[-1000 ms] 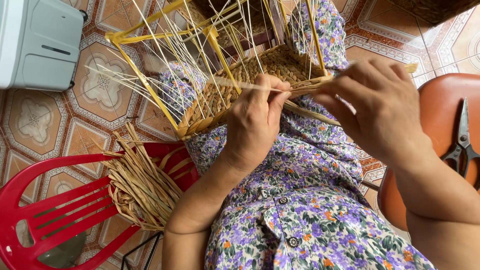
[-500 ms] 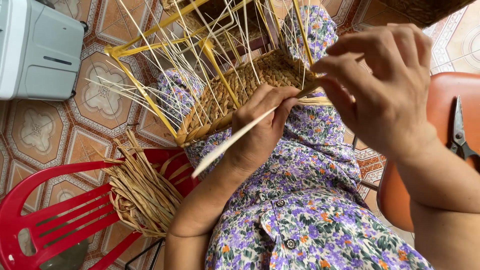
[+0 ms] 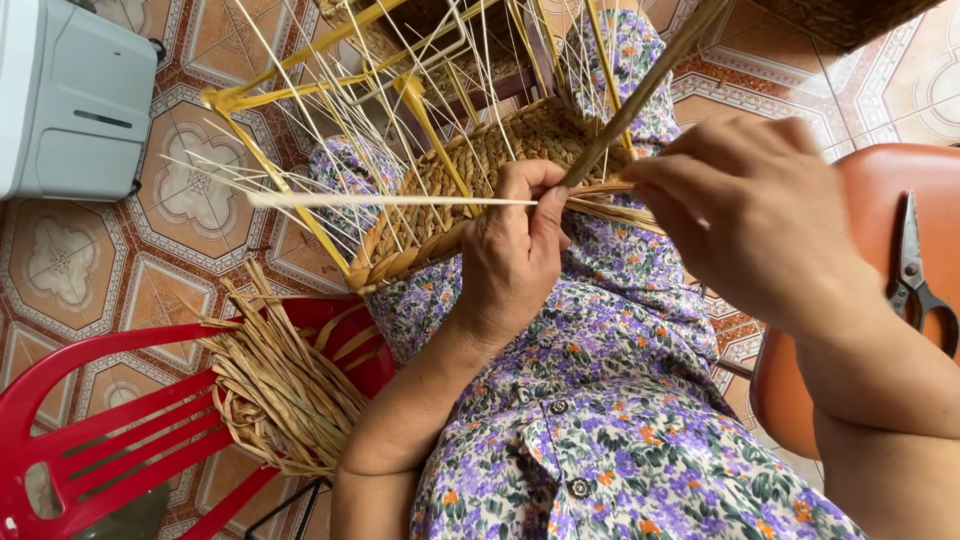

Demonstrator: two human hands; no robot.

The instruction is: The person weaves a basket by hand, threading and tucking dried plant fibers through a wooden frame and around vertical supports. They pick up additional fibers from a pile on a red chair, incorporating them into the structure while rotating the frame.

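Observation:
A half-woven straw basket (image 3: 470, 180) on a yellow wire frame (image 3: 300, 215) rests on my lap, thin pale spokes sticking out of it. My left hand (image 3: 515, 255) presses on the basket's woven rim and pinches a long straw strand (image 3: 640, 95) that rises to the upper right. My right hand (image 3: 745, 210) grips the flat straw strands (image 3: 600, 195) at the rim, just right of the left hand. A thin pale spoke (image 3: 390, 201) lies level to the left of my left thumb.
A bundle of loose straw (image 3: 285, 385) lies on a red plastic chair (image 3: 110, 440) at lower left. Metal shears (image 3: 915, 280) rest on an orange stool (image 3: 880, 200) at right. A grey-white plastic box (image 3: 70, 95) stands on the patterned tile floor at upper left.
The long strand, which pointed down-left half a second ago, now points up and to the right. My right hand has dropped back to the basket rim beside my left hand.

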